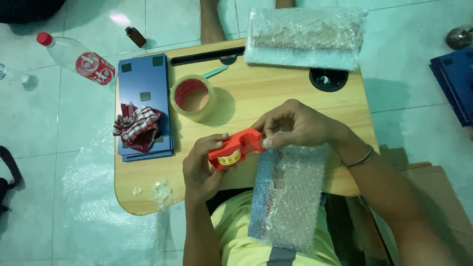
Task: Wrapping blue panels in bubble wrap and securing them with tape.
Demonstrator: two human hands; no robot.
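Observation:
My left hand (199, 167) grips a red tape dispenser (236, 148) that carries a small roll of clear tape. My right hand (295, 125) pinches the dispenser's front end, fingers closed at the tape's edge, right above a bubble-wrapped flat package (288, 197). That package lies across my lap and the near edge of the small wooden table (276, 98). Whether the tape touches the wrap is hidden by my fingers.
On the table are a big roll of clear tape (193, 96), a blue flat board (143, 81) with a red checked cloth (138, 125) on it, and a second bubble-wrapped package (305, 37) at the far edge. A plastic bottle (79, 56) lies on the tiled floor, left.

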